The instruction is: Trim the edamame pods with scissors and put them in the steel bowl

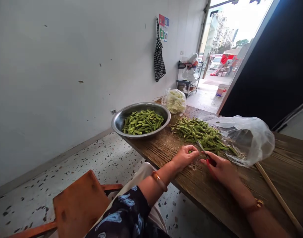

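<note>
Over the wooden table [156, 143], my left hand [187, 154] is closed around a green soybean pod [190, 151], of which only a bit shows between the fingers. My right hand [219, 167] grips red-handled scissors [211, 168], their blades pointing up and left toward a heap of soybean pods [201, 132]. The two hands are close together, just in front of that heap. To the left, a wide steel bowl [117, 123] holds many more green pods [143, 121]. Behind my right hand, a clear plastic bag [261, 138] lies open beside the heap.
A bag of pale vegetables [175, 101] stands behind the bowl. A wooden stick [277, 195] lies at the right of the table. A wooden chair [79, 201] is at lower left. A cart [188, 77] stands by the glass doorway, with a checkered cloth [159, 61] hanging on the wall.
</note>
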The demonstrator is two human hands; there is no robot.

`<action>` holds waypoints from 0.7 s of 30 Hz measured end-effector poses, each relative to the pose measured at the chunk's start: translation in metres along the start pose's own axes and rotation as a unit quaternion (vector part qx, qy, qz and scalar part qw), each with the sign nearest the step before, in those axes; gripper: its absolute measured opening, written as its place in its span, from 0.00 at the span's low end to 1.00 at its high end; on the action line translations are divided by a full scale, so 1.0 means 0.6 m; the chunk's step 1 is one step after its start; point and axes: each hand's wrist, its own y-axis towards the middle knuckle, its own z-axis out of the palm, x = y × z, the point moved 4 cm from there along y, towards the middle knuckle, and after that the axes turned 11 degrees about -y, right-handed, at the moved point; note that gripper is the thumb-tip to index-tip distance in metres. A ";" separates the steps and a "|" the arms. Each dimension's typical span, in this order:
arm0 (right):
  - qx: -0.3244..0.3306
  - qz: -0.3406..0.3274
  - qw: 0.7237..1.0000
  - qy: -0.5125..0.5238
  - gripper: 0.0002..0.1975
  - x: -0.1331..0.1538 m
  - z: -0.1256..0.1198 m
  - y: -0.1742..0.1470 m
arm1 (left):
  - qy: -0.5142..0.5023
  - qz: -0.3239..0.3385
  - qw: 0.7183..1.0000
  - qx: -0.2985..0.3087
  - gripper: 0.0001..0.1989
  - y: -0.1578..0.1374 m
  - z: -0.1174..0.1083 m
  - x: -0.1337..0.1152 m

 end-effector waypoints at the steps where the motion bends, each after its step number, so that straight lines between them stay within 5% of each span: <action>1: -0.012 0.007 1.000 0.004 0.22 -0.004 -0.001 0.001 | 0.027 0.011 1.000 0.000 0.13 -0.004 -0.001 -0.013; 4: -0.040 0.023 0.999 0.000 0.23 -0.010 -0.004 0.001 | 0.160 0.099 0.982 0.010 0.13 -0.014 -0.006 -0.088; 7: -0.047 0.016 0.999 -0.007 0.23 -0.009 -0.001 0.000 | 0.292 0.214 0.932 -0.015 0.13 -0.020 -0.034 -0.192; 12: -0.064 0.009 0.998 -0.007 0.24 -0.003 -0.002 0.000 | 0.463 0.306 0.804 -0.212 0.09 -0.009 -0.168 -0.322; 15: -0.067 0.043 0.997 0.011 0.25 -0.006 -0.010 0.004 | 0.567 0.272 0.743 -0.229 0.17 0.009 -0.239 -0.340; 17: -0.066 0.090 0.993 0.045 0.26 -0.012 -0.016 0.008 | 0.594 0.245 0.739 -0.205 0.17 0.024 -0.258 -0.330; 21: -0.073 0.170 0.964 0.190 0.28 -0.032 -0.023 0.019 | 0.588 0.251 0.763 -0.095 0.14 0.060 -0.210 -0.276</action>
